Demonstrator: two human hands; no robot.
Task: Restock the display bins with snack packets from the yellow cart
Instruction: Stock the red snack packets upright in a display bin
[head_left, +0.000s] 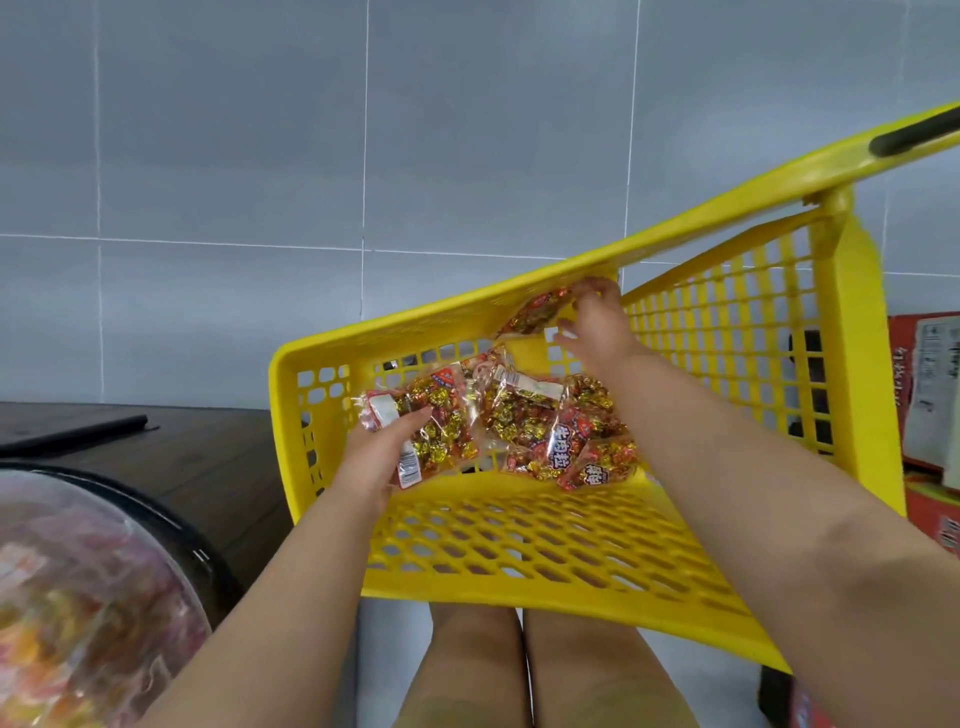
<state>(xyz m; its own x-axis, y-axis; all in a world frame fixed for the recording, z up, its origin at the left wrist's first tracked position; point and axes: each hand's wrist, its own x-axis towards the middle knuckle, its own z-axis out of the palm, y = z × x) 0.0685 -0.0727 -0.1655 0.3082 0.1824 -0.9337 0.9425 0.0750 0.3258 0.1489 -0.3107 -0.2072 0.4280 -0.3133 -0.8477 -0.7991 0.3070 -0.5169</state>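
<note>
From the head camera, the left hand (374, 460) grips a snack packet (436, 431) inside the yellow cart (519, 551), thumb on top. The right hand (597, 322) pinches a second packet (535, 312) against the cart's far wall (other packets (571, 447) lie heaped between the hands).

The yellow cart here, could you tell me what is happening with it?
A person reaches into the yellow cart with both hands. The left hand grips a snack packet near the left wall; the right hand pinches a second packet at the far wall. More packets lie on the cart's floor.
</note>
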